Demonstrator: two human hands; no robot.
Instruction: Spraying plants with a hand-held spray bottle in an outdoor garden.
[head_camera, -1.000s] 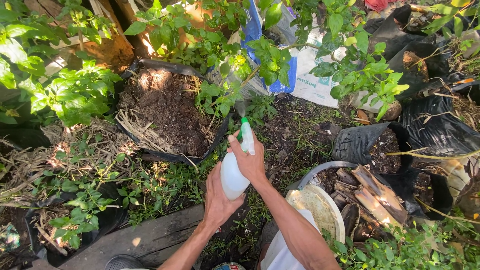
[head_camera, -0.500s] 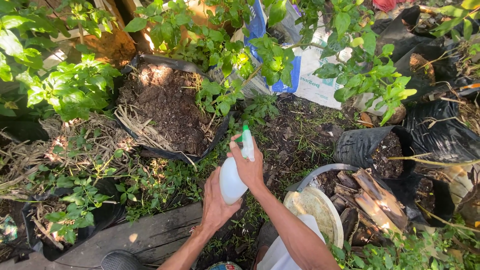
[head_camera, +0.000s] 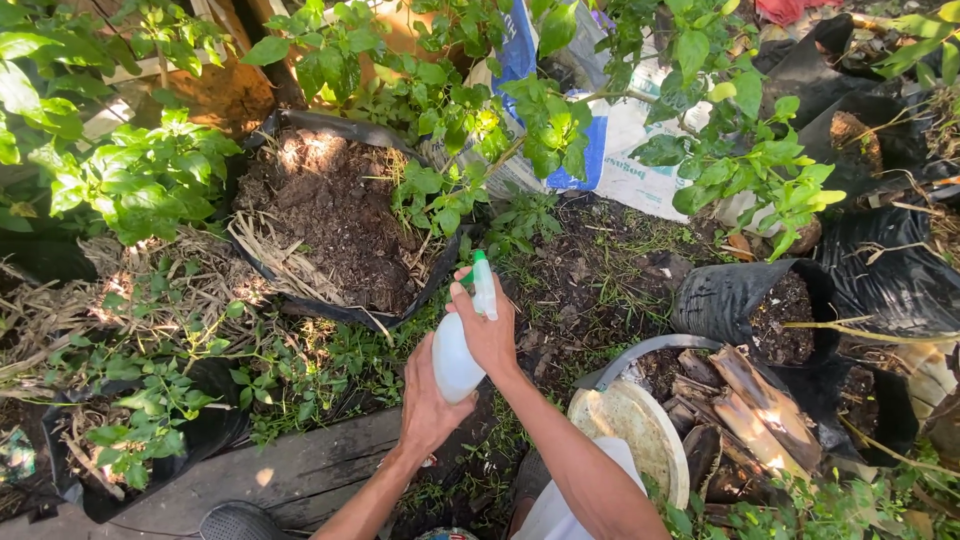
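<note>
Both hands on a white spray bottle above garden ground.

Left hand (head_camera: 428, 398) wraps the spray bottle (head_camera: 457, 352) body; right hand (head_camera: 487, 330) closed round its green-tipped neck, nozzle aimed toward the black grow bag (head_camera: 330, 215) of soil.

A backyard garden or small plant nursery: a black grow bag (head_camera: 330, 215) of dark soil sits on bare, weedy ground, leafy shrubs (head_camera: 130, 180) beside it, smaller black bags (head_camera: 745, 300) to its right, a white sack (head_camera: 630, 140) behind, a weathered plank (head_camera: 290, 470) in front.
</note>
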